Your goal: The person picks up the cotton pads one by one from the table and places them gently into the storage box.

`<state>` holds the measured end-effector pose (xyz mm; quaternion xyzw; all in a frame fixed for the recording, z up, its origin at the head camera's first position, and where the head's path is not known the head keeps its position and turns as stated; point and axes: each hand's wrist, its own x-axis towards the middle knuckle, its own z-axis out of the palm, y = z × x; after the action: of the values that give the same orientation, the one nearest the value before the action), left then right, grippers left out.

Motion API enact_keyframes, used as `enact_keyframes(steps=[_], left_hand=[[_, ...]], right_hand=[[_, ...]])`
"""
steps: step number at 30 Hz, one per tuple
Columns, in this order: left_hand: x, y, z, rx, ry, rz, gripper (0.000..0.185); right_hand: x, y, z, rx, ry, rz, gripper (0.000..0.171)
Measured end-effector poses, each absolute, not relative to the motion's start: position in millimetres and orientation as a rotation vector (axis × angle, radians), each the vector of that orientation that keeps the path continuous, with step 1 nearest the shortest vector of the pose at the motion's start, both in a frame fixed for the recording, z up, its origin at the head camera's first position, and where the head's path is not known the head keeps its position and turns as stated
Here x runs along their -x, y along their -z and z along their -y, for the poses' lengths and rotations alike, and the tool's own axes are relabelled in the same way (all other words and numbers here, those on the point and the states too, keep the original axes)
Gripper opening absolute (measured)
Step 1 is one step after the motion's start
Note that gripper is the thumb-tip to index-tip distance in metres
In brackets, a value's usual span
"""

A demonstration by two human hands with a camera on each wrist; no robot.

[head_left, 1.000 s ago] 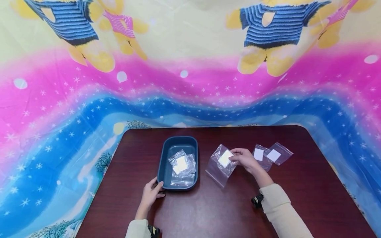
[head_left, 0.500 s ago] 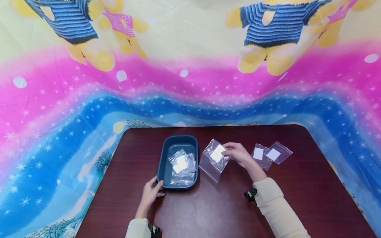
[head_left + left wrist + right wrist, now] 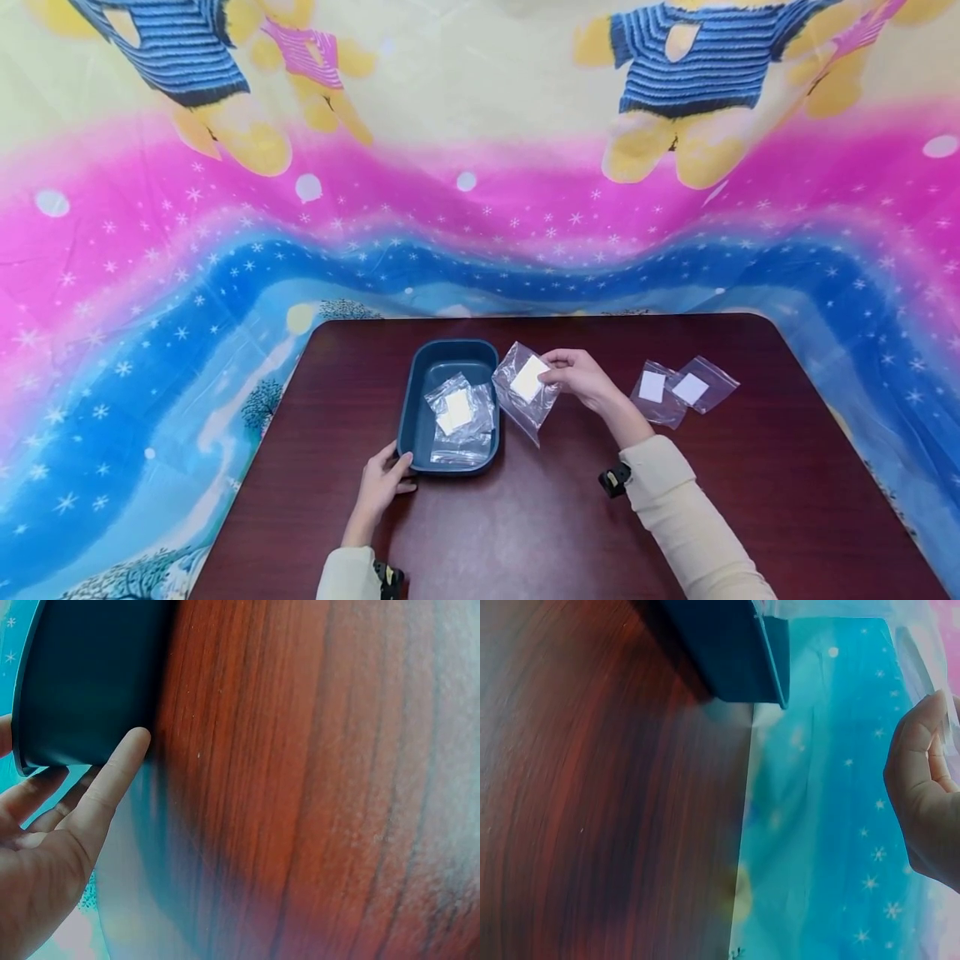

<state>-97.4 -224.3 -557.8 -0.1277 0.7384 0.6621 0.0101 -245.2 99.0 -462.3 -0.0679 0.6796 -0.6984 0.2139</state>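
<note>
The left hand (image 3: 381, 487) rested with straight fingers against the near left corner of the blue tray (image 3: 415, 421). Just right of the tray's far rim, the right hand (image 3: 579, 379) pinched a clear bag (image 3: 525, 390), which hung leftward from the fingers, its long axis slanting down toward the table (image 3: 540, 533).

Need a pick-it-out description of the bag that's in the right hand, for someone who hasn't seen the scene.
Start at the dark wooden table and find the blue tray left of centre. Just right of its far corner a clear plastic bag with a white square inside is pinched in the right hand. Unlike the two similar bags lying flat further right, and those inside the tray, it hangs off the table.
</note>
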Motion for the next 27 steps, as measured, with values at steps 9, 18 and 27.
enact_keyframes(steps=[9, 18, 27], left_hand=[[97, 558, 223, 0.413, -2.075, -2.318, 0.05], [97, 561, 224, 0.434, -2.066, -2.321, 0.049], [97, 558, 224, 0.419, -2.06, -2.315, 0.051]], right_hand=[[245, 450, -74, 0.228, 1.981, -1.84, 0.025], [244, 448, -50, 0.204, 2.016, -1.83, 0.024], [244, 452, -19, 0.162, 2.023, -1.85, 0.026]])
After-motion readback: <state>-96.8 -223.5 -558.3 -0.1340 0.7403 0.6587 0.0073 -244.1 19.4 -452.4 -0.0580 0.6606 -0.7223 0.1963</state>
